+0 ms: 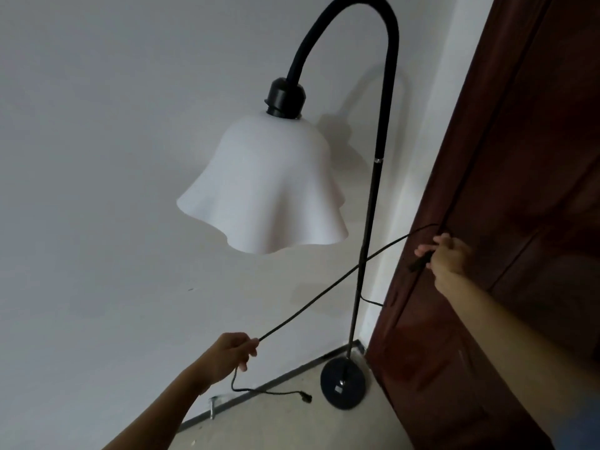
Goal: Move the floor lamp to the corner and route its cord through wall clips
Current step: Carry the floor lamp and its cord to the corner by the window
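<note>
Two hands show in my feed, both closed on the cord [324, 289]. My left hand [232, 354] reaches forward low, fingers [251, 347] pinched round the cord, whose loose end drops from the fist and trails along the floor [292, 427] to a plug [305, 397] near the base [343, 383]. My right hand [449, 256] is raised against the door [519, 222], gripping a dark piece on the cord; I cannot tell what that piece is. Between the hands the cord runs taut and slanting, crossing in front of the pole [370, 222]. The lamp [373, 177] stands in the corner, between wall [97, 157] and door, shade [266, 186] hanging down. Its top arch is cut off by the frame edge. A small metal thing [213, 405] at the skirting is too blurred to identify. I make out no clips.
</note>
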The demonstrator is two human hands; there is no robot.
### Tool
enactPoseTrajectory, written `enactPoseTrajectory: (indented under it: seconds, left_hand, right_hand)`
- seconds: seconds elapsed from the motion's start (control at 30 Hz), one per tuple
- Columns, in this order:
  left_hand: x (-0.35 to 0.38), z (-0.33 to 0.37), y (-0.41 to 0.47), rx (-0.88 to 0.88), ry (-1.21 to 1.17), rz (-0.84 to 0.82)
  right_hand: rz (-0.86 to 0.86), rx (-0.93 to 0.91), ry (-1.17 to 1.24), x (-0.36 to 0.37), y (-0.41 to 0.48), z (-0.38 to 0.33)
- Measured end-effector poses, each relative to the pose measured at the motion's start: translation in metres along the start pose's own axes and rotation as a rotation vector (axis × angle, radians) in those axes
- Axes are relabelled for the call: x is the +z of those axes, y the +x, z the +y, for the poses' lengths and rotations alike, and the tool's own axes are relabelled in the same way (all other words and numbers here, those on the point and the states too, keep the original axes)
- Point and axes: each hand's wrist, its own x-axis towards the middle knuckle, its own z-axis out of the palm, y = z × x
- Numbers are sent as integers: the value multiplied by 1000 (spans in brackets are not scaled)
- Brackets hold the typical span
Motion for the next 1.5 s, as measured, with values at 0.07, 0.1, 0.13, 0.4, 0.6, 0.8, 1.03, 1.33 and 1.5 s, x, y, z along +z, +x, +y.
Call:
enactPoseTrajectory:
  seconds: [0.07,0.1,0.13,0.4,0.6,0.8,1.03,1.33,1.5]
  left_hand:
    - [1,-2,3,25,-34,34]
    - [1,1,4,38,-62,51]
    - [1,6,6,47,-88,61]
    - [-8,64,6,128,-44,-23]
    - [-15,79,1,150,158,-120]
    - [-11,86,5,197,270,-122]
    - [-23,63,8,129,65,-65]
    - [8,45,22,75,-56,84]
    - [29,48,32,66,-15,174]
  right_hand:
    - [-93,-95,-120,-7,-3,13]
    - [-183,-116,-205,-8,-8,22]
    - [-293,-106,-299,-7,-14,34]
    - [-437,182,-614,-2,-42,88]
    - [-331,-115,-620,18,-58,56]
    - [-881,-349,-726,34,-107,46]
    - [-795,-35,-436,31,-102,40]
    - [-809,123,-670,1,-78,79]
    - [-531,-134,-432,31,-47,37]
